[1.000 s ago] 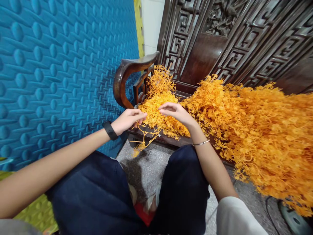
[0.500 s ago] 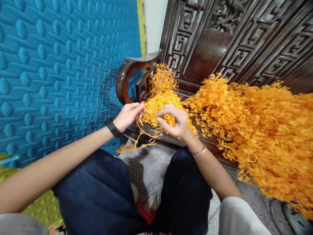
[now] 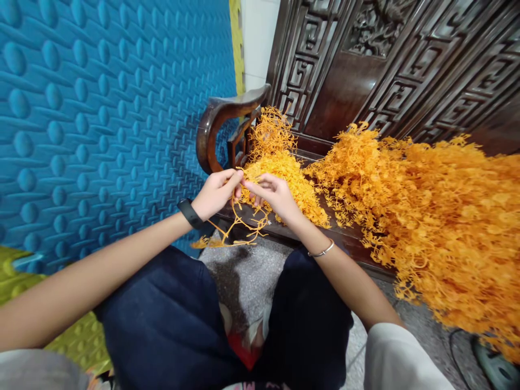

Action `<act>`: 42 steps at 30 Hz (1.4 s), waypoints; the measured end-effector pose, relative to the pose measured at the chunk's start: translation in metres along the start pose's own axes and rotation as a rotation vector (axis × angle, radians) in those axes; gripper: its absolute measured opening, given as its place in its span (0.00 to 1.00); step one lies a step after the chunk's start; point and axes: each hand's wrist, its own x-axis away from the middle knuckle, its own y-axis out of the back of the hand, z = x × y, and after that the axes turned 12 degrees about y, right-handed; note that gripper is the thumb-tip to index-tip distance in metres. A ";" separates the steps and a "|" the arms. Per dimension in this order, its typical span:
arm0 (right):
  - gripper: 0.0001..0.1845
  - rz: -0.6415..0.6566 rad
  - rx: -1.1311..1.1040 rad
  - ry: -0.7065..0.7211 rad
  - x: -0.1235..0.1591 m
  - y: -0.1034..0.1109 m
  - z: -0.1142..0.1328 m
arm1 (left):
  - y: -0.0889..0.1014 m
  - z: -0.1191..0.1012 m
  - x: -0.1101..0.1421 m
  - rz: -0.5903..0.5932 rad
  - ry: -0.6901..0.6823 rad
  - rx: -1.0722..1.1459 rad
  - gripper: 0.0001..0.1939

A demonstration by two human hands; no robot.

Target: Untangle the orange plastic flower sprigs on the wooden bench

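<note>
Sprig heap lies on the bench, right of the armrest

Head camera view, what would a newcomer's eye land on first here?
Most likely the big heap of orange sprigs filling the picture's right side, then the bumpy blue mat across the upper left. Near the middle, the left hand pinches a branching orange strand, the right hand close beside it.

Bright light, glare on carved wood, shadow on grey floor; edges stretched
</note>
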 end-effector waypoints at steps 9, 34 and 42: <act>0.17 0.182 -0.054 0.044 -0.002 0.009 -0.008 | 0.000 0.002 0.006 0.075 0.057 -0.034 0.11; 0.07 -0.504 0.480 0.055 -0.035 0.157 -0.039 | 0.009 -0.007 0.017 -0.154 0.004 -0.002 0.15; 0.16 -0.370 0.471 -0.108 -0.032 0.148 -0.061 | 0.003 -0.003 -0.002 0.126 0.084 -0.081 0.16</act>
